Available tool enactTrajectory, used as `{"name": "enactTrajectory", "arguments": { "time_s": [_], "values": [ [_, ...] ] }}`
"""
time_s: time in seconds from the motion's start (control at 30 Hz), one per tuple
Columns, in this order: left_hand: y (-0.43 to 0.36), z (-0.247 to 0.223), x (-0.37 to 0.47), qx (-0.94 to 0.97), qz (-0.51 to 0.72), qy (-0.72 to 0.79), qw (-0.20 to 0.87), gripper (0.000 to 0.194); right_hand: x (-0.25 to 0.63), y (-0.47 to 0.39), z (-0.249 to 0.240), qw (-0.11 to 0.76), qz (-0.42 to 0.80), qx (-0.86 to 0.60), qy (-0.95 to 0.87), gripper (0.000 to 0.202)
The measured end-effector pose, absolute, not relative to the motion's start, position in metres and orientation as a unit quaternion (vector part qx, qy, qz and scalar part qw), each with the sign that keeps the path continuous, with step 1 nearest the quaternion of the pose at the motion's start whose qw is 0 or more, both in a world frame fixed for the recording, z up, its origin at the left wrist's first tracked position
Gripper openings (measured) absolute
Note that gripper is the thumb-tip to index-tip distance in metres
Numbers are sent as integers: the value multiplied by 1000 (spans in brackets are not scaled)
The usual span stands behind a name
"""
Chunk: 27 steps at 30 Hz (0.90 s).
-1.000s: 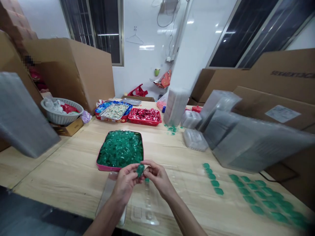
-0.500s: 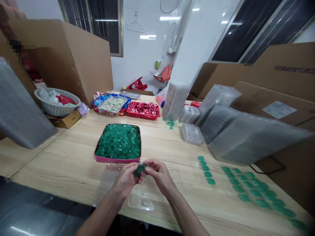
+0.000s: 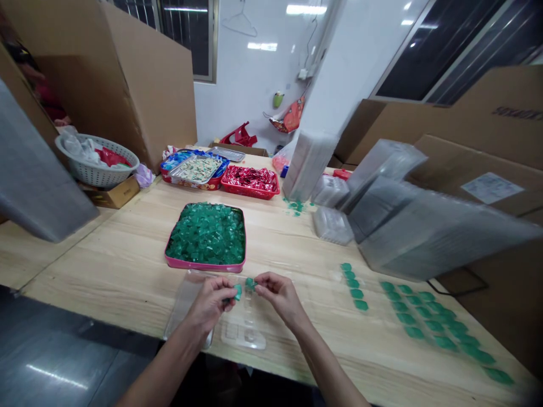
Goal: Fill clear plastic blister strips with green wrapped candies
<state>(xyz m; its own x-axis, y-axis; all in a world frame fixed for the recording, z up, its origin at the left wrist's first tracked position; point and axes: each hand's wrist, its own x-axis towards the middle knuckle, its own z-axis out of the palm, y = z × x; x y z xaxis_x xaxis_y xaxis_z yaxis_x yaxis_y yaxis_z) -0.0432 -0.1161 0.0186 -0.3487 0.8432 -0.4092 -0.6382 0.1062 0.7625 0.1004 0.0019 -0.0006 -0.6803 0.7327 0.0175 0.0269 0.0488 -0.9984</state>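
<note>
My left hand (image 3: 213, 301) pinches a small green translucent piece (image 3: 238, 292) between thumb and fingers. Another green piece (image 3: 250, 284) sits in the fingertips of my right hand (image 3: 278, 297), a short gap away. Both hands hover over a clear plastic tray (image 3: 244, 338) with shallow compartments, which lies near the table's front edge. Under my left hand is a clear flat sheet or lid (image 3: 185, 299), partly hidden by the forearm. Just beyond the hands stands a pink-rimmed tin (image 3: 203, 264) heaped with green translucent pieces (image 3: 207, 233).
Rows of green pieces in clear trays (image 3: 433, 325) lie at right. Stacked clear plastic packs (image 3: 424, 226) stand behind them. Farther back are a red basket (image 3: 251, 183) of red wrapped pieces and a metal tray (image 3: 197, 169). A grey colander (image 3: 99, 164) is at left.
My hands have moved apart. The green clump they held together is now two pieces, one in each hand. The view has shifted slightly.
</note>
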Motion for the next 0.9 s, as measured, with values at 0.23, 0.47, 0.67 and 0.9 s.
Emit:
{"name": "enactTrajectory", "arguments": {
  "time_s": [0.23,0.47,0.67,0.9],
  "values": [
    [-119,16,-42,121,652,513,546,20,103,6,-2,305,428,-287,-801,6],
    [-126,18,-48,136,654,533,519,25,107,-2,-4,246,351,-208,-879,13],
    [-123,12,-45,146,647,540,518,26,103,-10,-9,186,227,-153,-944,24],
    [-119,9,-41,173,637,562,499,24,103,-8,-15,187,230,-157,-942,23]
  ]
}}
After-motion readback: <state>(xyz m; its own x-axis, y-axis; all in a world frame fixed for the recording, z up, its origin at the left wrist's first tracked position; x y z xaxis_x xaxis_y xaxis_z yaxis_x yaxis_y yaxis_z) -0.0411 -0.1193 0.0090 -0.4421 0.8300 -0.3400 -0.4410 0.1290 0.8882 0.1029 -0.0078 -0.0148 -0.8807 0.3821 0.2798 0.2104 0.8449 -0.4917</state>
